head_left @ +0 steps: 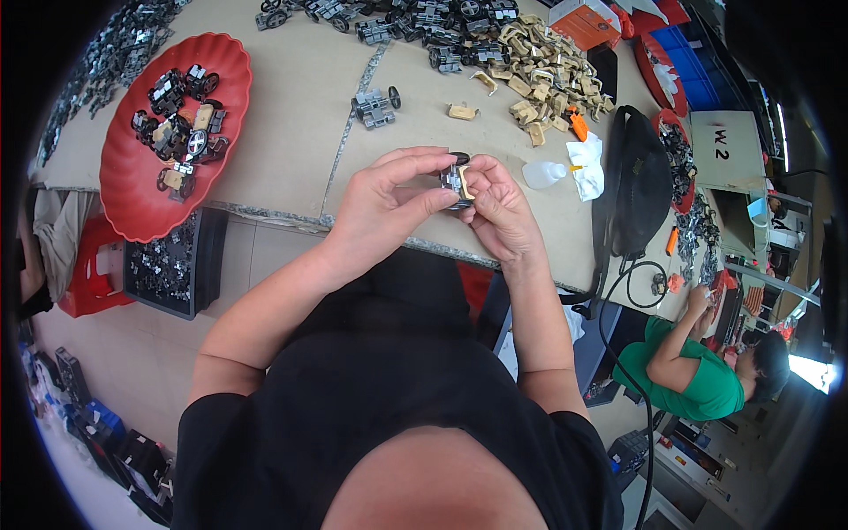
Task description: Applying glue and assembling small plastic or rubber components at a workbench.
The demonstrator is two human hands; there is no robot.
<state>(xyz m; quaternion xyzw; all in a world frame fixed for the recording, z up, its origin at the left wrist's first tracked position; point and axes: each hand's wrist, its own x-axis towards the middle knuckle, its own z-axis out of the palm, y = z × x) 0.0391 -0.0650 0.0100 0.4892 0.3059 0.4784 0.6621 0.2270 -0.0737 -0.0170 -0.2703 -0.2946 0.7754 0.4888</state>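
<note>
Near the table's front edge, my left hand (384,201) pinches a small grey toy car chassis (451,180) with black wheels between thumb and fingers. My right hand (505,212) is closed on its other side, fingertips at a tan plastic part (466,183) set against the chassis. The fingers partly cover both pieces, so I cannot tell whether they are joined. Beyond my hands lie another grey chassis (374,109) with a black wheel and a single tan part (462,111). A heap of tan parts (543,75) spreads farther right.
A red scalloped plate (132,208) with assembled pieces stands at the left, overhanging the table edge. More chassis (442,31) are heaped at the back. To the right are a small white bottle (541,174), white paper (587,172) and a black bag (638,190). A co-worker in green (698,375) sits far right.
</note>
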